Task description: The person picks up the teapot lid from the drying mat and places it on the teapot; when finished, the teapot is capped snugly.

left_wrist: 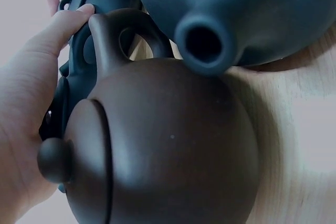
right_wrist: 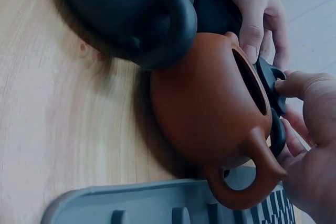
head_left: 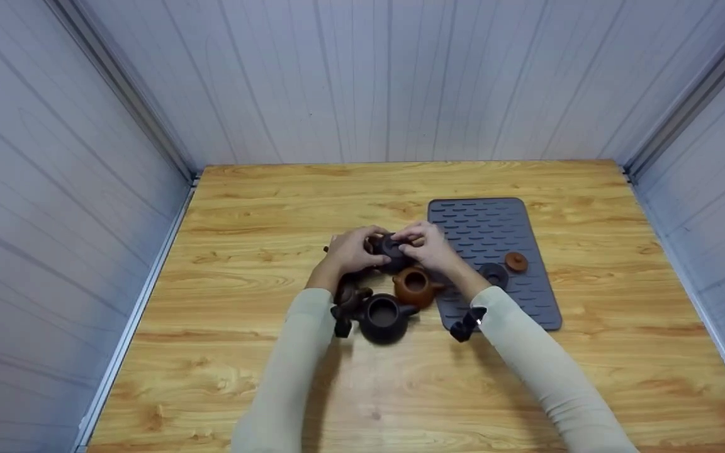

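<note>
Side by side, both hands are at a small black teapot (head_left: 394, 261) in the cluster on the table. My left hand (head_left: 353, 250) grips its body from the left, thumb in front and fingers behind. With thumb and fingers, my right hand (head_left: 427, 246) pinches the knob of its black lid (right_wrist: 269, 82), which sits at the top of the pot. Just in front stands an orange-brown teapot (right_wrist: 205, 98) with its mouth uncovered. A larger black teapot (head_left: 382, 324), also lidless, is nearer the body. Beneath the left wrist is a lidded brown teapot (left_wrist: 173, 140).
A grey ribbed mat (head_left: 532, 302) lies to the right, partly under the right forearm. On it rest an orange-brown lid (head_left: 516, 262) and a dark lid (head_left: 493, 275). Pale panel walls (head_left: 362, 82) enclose the wooden table (head_left: 262, 201) at the back and sides.
</note>
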`<state>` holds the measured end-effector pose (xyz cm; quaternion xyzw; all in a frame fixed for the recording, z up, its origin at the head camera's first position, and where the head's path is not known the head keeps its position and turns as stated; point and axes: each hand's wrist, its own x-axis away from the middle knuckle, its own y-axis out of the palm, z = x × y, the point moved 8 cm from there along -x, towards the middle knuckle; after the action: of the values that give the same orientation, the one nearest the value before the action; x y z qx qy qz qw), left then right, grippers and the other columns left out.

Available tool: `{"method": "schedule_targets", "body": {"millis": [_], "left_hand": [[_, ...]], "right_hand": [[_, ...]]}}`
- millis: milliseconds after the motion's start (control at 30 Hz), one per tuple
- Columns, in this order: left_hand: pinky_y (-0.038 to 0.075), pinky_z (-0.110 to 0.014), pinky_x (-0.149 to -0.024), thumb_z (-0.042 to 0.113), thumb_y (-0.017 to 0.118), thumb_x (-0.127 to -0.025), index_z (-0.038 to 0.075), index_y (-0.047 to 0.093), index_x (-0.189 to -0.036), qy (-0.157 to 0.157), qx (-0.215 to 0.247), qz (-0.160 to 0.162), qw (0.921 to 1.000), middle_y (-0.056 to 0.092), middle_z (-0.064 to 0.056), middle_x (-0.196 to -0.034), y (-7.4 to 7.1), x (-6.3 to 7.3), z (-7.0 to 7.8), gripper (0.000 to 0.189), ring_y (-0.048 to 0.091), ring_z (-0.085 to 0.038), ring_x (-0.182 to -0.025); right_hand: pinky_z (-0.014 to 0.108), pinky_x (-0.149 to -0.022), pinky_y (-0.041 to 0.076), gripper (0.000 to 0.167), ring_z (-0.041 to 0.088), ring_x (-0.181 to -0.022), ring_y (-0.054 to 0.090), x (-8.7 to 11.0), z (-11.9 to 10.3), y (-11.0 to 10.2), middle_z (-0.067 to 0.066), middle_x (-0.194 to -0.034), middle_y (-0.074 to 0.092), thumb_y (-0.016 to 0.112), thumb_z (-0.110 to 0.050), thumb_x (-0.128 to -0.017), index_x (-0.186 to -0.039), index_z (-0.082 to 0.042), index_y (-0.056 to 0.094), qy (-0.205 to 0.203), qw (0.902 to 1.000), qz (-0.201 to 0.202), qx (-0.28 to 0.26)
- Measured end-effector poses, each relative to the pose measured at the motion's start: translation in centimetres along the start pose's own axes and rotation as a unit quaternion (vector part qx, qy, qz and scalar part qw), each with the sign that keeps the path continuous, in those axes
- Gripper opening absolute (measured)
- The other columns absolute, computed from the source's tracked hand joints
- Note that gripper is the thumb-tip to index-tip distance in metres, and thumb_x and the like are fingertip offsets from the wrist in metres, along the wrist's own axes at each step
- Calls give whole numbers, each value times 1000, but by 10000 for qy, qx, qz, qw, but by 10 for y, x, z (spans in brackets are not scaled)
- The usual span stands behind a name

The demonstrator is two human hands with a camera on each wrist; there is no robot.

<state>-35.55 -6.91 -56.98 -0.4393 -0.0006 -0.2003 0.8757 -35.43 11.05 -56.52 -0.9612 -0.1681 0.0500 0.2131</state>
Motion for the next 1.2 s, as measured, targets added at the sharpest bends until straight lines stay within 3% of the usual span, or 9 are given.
{"method": "schedule_targets", "body": {"millis": [433, 667, 1067, 1200], "left_hand": [[34, -58, -121, 42, 86, -100, 31, 68, -153, 44, 56, -70, 9999, 79, -4, -145, -1, -1, -1, 57, 71, -33, -135], [36, -58, -121, 44, 85, -100, 28, 67, -154, 63, -162, -85, 9998, 78, -5, -148, -4, -2, 4, 59, 69, -34, -140], [39, -59, -118, 43, 86, -100, 26, 71, -151, 110, -315, 144, 9993, 81, -7, -136, -12, 6, 5, 56, 73, -33, -128], [40, -61, -121, 42, 86, -100, 25, 71, -151, 170, -381, 299, 9987, 78, -6, -146, -18, 12, 6, 56, 70, -34, -136]], "right_hand": [[49, -109, 60, 28, 40, -123, 72, 0, 0, 1, 23, -139, 66, 75, -3, -103, -129, -4, 84, 145, 9999, -43, 66], [51, -109, 61, 28, 41, -124, 72, -1, 0, 1, 23, -140, 67, 74, -4, -104, -130, -5, 84, 197, 9997, -40, 131], [53, -111, 60, 28, 44, -127, 72, -3, -3, -2, 24, -140, 67, 77, -7, -105, -132, -4, 83, 118, 9999, -68, -89], [56, -111, 60, 29, 45, -128, 71, -1, -4, -3, 25, -142, 67, 77, -9, -105, -134, -4, 82, 60, 9998, -164, -49]]}}
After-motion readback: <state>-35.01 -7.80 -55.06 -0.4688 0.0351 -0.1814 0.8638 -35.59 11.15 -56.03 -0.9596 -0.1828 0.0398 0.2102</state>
